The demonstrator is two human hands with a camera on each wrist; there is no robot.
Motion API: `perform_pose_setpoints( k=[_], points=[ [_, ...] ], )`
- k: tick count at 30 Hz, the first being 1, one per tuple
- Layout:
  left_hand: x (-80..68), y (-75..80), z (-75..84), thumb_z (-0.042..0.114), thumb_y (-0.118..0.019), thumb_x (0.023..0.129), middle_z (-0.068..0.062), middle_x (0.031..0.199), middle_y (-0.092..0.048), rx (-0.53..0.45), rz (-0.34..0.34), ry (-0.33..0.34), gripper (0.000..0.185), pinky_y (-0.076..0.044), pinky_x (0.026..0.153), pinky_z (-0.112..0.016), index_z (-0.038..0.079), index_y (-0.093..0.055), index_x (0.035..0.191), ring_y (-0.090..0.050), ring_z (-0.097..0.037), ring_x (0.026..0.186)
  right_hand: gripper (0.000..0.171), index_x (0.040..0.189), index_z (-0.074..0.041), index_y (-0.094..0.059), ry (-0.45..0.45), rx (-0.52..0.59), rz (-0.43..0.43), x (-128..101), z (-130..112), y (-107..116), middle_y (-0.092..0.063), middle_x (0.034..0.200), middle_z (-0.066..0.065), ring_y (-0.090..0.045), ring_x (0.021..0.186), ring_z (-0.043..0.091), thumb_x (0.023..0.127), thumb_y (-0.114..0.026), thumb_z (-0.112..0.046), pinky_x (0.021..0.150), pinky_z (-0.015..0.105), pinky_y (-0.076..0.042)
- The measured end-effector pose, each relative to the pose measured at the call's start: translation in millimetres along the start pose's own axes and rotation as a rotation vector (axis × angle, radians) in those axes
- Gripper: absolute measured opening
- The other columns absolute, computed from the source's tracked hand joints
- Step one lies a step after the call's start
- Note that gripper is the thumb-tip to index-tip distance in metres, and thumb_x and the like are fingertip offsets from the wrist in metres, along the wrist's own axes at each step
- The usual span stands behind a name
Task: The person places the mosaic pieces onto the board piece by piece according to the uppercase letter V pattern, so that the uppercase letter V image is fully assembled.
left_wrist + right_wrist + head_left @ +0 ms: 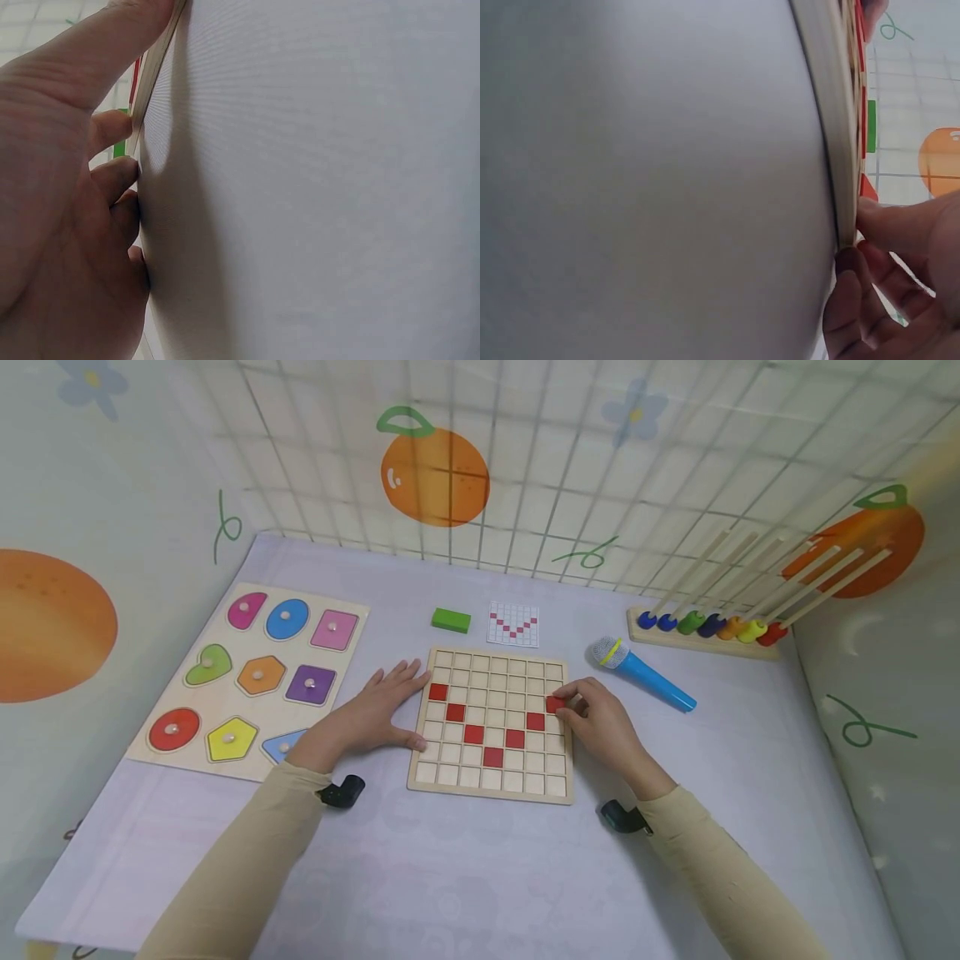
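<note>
A wooden grid board [450,772] lies in the middle of the table, with several red tiles set in it in a check-mark line. My right hand [567,702] pinches a red tile [552,704] over a cell near the board's right edge. My left hand [390,703] lies flat on the table with straight fingers, its thumb against the board's left rim. In the left wrist view the left hand [67,195] lies beside the board's edge [155,67]. The right wrist view shows the right hand [900,292] at the board's edge [841,150].
Behind the board lie a pattern card [513,623] and a green block [451,620]. A blue toy microphone [645,675] lies at the right, with a rack of coloured beads on rods [705,631] behind it. A shape puzzle [255,677] lies at the left. Walls enclose the table.
</note>
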State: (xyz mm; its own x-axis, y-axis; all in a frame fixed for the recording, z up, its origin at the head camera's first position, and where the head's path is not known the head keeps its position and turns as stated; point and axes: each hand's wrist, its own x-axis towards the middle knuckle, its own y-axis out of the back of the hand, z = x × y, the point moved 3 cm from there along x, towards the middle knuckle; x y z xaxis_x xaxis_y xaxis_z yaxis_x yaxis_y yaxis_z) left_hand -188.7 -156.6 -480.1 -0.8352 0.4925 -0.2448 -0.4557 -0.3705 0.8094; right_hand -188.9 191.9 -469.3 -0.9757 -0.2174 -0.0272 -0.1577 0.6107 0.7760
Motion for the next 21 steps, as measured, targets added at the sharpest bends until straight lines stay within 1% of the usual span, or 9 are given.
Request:
perform_pose_setpoints(
  k=[4, 12, 16, 21],
  points=[
    [-0.5, 0.7, 0.5, 0.055, -0.084, 0.077, -0.009, 0.171, -0.004, 0.000, 0.000, -0.001, 0.116, 0.005, 0.127, -0.047, 0.015, -0.019, 0.164, 0.004, -0.027, 0.157, 0.022, 0.116, -0.010, -0.068, 0.013, -0.005, -0.004, 0.7, 1.1, -0.8, -0.059, 0.109, 0.005, -0.057, 0.086, 0.020, 0.095, -0.073, -0.010, 0.066, 0.031, -0.052],
    [0.4, -0.5, -0.4, 0.055, -0.084, 0.077, -0.007, 0.172, -0.003, 0.000, -0.004, 0.005, 0.115, 0.005, 0.127, -0.047, 0.017, -0.019, 0.164, 0.005, -0.026, 0.157, 0.020, 0.114, -0.007, -0.073, 0.020, -0.013, -0.012, 1.6, 1.1, -0.4, -0.060, 0.112, 0.006, -0.056, 0.086, 0.020, 0.095, -0.073, -0.012, 0.065, 0.030, -0.051],
    [0.1, -0.4, -0.1, 0.055, -0.084, 0.077, -0.006, 0.172, -0.003, 0.001, -0.005, 0.009, 0.115, 0.005, 0.127, -0.047, 0.018, -0.019, 0.164, 0.005, -0.025, 0.157, 0.022, 0.116, -0.008, -0.075, 0.009, -0.029, -0.016, 1.9, 0.8, 0.8, -0.060, 0.111, 0.005, -0.056, 0.087, 0.021, 0.094, -0.074, -0.012, 0.066, 0.030, -0.050],
    [-0.1, -0.1, 0.2, 0.054, -0.085, 0.077, -0.008, 0.171, -0.004, -0.007, 0.001, 0.003, 0.115, 0.004, 0.127, -0.048, 0.016, -0.020, 0.164, 0.004, -0.028, 0.157, 0.024, 0.118, -0.008, -0.075, -0.004, -0.034, -0.022, 1.2, 1.3, 1.6, -0.060, 0.111, 0.006, -0.055, 0.089, 0.022, 0.095, -0.074, -0.014, 0.067, 0.031, -0.049]
  ],
)
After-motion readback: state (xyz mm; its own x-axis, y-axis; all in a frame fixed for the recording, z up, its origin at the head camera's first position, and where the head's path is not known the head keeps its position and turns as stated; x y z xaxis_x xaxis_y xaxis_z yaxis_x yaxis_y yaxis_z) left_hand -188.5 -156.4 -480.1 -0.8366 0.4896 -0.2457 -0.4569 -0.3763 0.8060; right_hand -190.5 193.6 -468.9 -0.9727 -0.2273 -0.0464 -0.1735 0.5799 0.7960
